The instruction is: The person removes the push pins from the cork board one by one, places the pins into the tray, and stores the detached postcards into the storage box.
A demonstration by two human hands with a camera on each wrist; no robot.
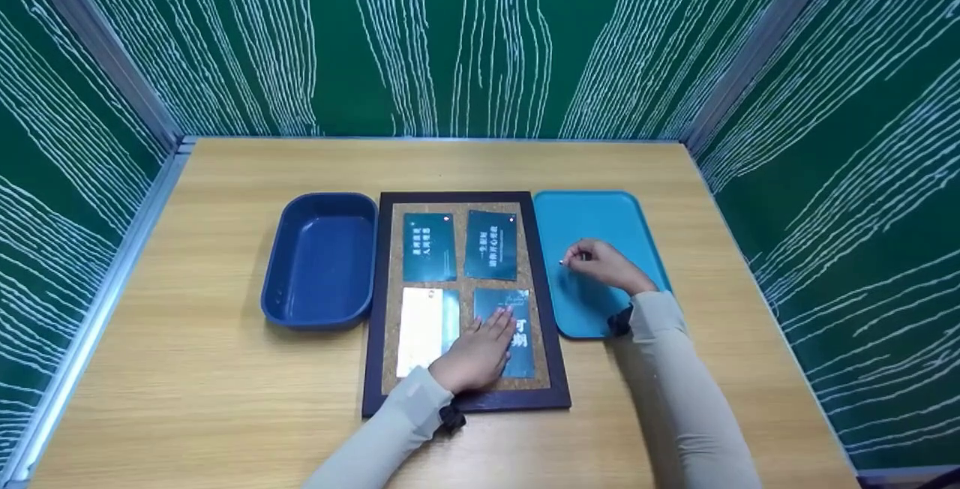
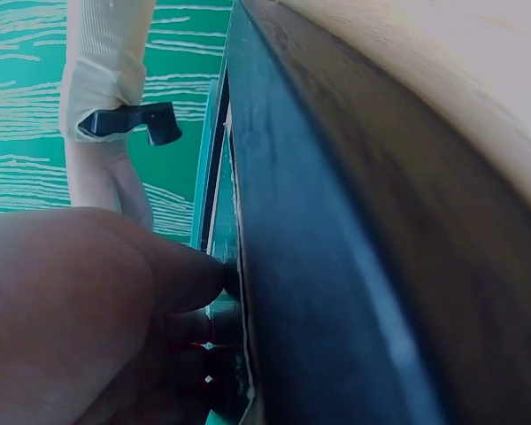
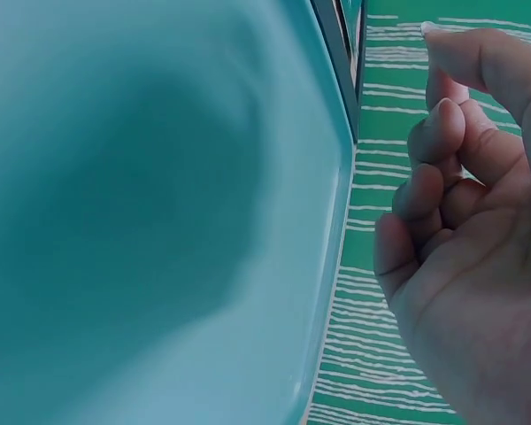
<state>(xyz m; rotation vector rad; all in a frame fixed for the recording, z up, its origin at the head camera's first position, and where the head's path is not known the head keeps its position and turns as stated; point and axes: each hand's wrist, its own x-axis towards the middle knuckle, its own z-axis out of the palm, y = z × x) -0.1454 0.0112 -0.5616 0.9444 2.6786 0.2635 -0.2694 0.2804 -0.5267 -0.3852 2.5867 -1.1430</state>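
Note:
My left hand (image 1: 474, 354) lies with extended fingers on the lower right teal card (image 1: 523, 361), pressing it against a cork board (image 1: 461, 384) and covering part of it. Three more cards are on the cork: an upper left teal card (image 1: 429, 249), an upper right teal card (image 1: 491, 245) and a lower left white and teal card (image 1: 420, 331). Over the light blue tray (image 1: 592, 211), my right hand (image 1: 606, 265) pinches a tiny pale pin (image 3: 427, 28) between thumb and index finger. The other fingers of that hand curl toward the palm.
A deep blue bin (image 1: 326, 268) stands against the left side of the board's dark frame (image 1: 375, 301). The light blue tray borders its right side. Green walls with white lines (image 1: 480, 46) enclose the wooden table (image 1: 187, 384) at the back and sides.

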